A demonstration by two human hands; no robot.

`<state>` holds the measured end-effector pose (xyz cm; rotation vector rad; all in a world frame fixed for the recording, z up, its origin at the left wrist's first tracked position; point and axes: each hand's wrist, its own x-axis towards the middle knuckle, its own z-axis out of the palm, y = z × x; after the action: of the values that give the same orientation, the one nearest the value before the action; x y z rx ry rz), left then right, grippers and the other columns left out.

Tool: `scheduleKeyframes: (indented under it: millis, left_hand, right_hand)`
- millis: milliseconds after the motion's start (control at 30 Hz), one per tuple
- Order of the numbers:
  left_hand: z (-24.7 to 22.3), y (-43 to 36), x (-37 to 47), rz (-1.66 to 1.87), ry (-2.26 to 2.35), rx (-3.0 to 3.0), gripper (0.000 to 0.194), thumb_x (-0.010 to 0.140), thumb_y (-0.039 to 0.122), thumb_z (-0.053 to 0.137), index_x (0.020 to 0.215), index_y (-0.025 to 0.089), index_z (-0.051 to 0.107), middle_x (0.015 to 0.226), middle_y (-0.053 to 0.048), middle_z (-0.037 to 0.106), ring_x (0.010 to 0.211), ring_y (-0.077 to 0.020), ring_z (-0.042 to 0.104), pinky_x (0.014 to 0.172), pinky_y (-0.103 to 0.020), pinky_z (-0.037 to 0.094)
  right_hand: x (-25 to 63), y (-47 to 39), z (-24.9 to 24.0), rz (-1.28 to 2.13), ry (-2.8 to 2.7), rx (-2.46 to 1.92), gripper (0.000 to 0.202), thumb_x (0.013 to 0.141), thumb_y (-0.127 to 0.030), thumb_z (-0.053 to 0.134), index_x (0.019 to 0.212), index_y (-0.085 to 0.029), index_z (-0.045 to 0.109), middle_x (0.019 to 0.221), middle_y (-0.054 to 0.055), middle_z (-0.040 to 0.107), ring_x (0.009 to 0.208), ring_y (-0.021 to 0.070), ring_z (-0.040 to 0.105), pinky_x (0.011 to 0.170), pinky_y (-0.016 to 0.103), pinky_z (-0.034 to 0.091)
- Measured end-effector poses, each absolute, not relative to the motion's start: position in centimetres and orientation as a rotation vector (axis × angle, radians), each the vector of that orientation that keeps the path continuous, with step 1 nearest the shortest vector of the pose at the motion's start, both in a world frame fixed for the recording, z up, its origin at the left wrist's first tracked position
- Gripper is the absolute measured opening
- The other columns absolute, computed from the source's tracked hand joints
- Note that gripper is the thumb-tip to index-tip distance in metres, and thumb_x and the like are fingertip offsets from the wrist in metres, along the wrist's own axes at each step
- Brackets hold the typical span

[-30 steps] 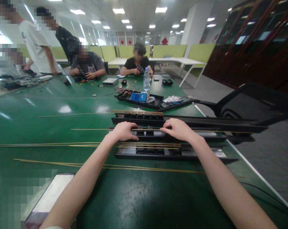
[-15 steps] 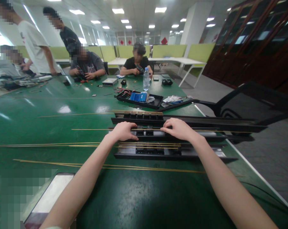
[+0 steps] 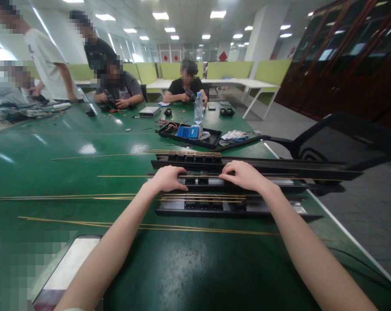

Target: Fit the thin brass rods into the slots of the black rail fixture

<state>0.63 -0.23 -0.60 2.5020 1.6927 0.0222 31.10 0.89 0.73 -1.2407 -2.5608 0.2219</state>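
Three long black channels lie side by side across the green table. My left hand [image 3: 167, 178] rests over the left part of the middle channel [image 3: 211, 188], thumb and fingers apart around its edges. To the right, my right hand [image 3: 242, 175] pinches at a thin brass rod [image 3: 121, 176] that runs along this channel. Small black blocks [image 3: 203, 177] sit inside the channel between my hands. The near channel [image 3: 182, 212] and the far channel [image 3: 185, 164] also hold black blocks, with several brass rods lying over them.
More brass rods [image 3: 195, 229] lie nearer me, and a phone [image 3: 70, 263] is at the lower left. Beyond the channels are a black tray [image 3: 211, 139], a bottle [image 3: 198, 109] and gloves [image 3: 234, 136]. A chair [image 3: 351, 138] stands at right; several people are across the table.
My right hand has shifted very slightly to the right along the rod. My left hand stays in place. A standing person in the background has moved a little to the right.
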Motion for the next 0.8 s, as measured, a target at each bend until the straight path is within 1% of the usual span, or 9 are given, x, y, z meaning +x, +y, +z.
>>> scheduleKeyframes:
  millis: [167,400,600,800]
  left_hand:
    - [-0.5,-0.2,0.7,0.017,1.691,2.505,0.077,0.066,0.070,0.067,0.129,0.027,0.063,0.124,-0.007,0.070,0.112,-0.0326,0.065,0.094,-0.040,0.051]
    - [-0.7,-0.1,0.5,0.039,1.695,2.512,0.076,0.065,0.069,0.068,0.128,0.027,0.063,0.122,-0.007,0.071,0.110,-0.0327,0.066,0.092,-0.040,0.052]
    - [-0.7,-0.2,0.4,0.049,1.688,2.515,0.076,0.064,0.070,0.069,0.128,0.028,0.063,0.122,-0.007,0.071,0.110,-0.0325,0.066,0.092,-0.039,0.052]
    - [-0.6,-0.2,0.4,0.048,1.690,2.521,0.076,0.065,0.069,0.068,0.128,0.028,0.063,0.122,-0.007,0.071,0.110,-0.0320,0.066,0.092,-0.039,0.051]
  right_hand:
    - [30.9,0.8,0.8,0.178,-2.540,-1.265,0.032,0.092,-0.044,0.057,0.082,-0.022,0.076,0.093,0.005,0.075,0.089,0.0223,0.066,0.081,0.031,0.048]
    - [29.0,0.1,0.0,0.006,-2.522,-1.219,0.033,0.096,-0.045,0.052,0.090,-0.022,0.075,0.096,0.005,0.074,0.090,0.0212,0.065,0.080,0.031,0.045]
    - [25.9,-0.3,-1.3,-0.077,-2.561,-1.230,0.034,0.099,-0.038,0.048,0.089,-0.020,0.075,0.093,0.006,0.075,0.088,0.0208,0.065,0.079,0.031,0.043]
    - [25.5,-0.4,-1.7,-0.071,-2.524,-1.281,0.036,0.099,-0.042,0.048,0.087,-0.021,0.074,0.090,0.006,0.075,0.086,0.0204,0.066,0.078,0.031,0.042]
